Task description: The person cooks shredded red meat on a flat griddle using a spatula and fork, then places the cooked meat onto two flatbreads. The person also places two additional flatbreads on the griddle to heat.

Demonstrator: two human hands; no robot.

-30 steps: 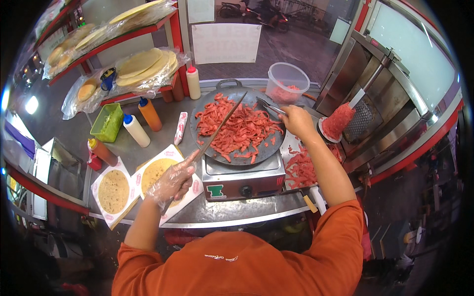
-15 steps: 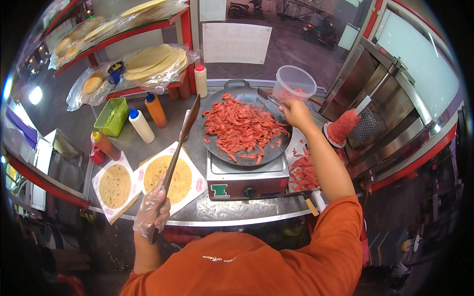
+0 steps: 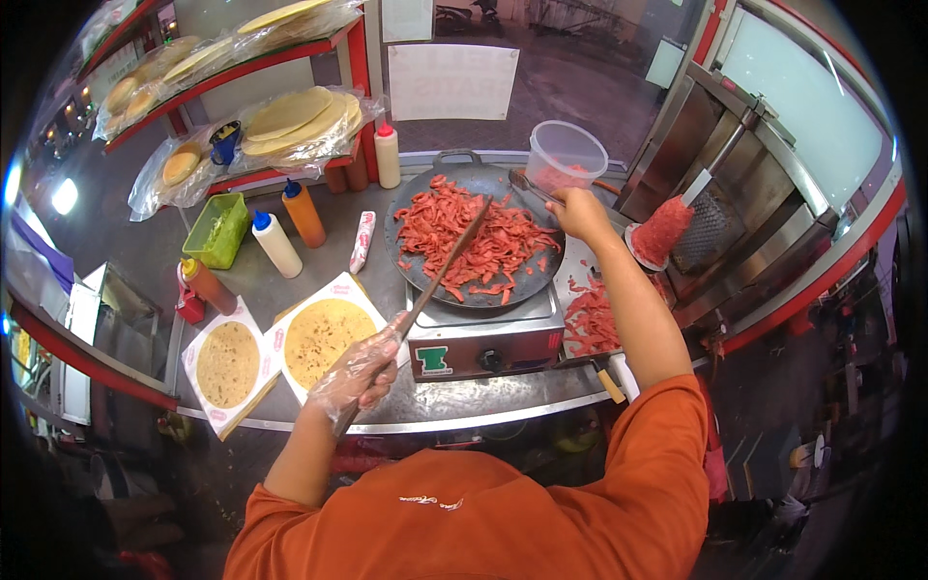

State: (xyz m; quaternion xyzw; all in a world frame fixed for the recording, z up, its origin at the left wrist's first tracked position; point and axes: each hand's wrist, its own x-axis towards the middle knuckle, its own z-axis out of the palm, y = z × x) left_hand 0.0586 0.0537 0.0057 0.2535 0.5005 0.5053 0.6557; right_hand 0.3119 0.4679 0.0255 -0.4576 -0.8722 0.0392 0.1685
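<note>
Grey counter (image 3: 329,266) carries a stove (image 3: 459,360) and, on it, a pan (image 3: 532,285) where red meat (image 3: 435,222) lies. Left hand (image 3: 362,372), gloved, has its fingers closed around a long tool (image 3: 438,275) slanting across the meat; right hand (image 3: 580,213) grips tongs (image 3: 532,187) at the pan's edge.

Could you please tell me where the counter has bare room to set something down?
Bare counter shows between the blue-capped white bottle, the wrapped packet and the right flatbread; a narrow strip runs along the front edge before the stove. It is crowded at the pan: clear tub and meat strips beside it, long blade and metal utensil over it.
</note>
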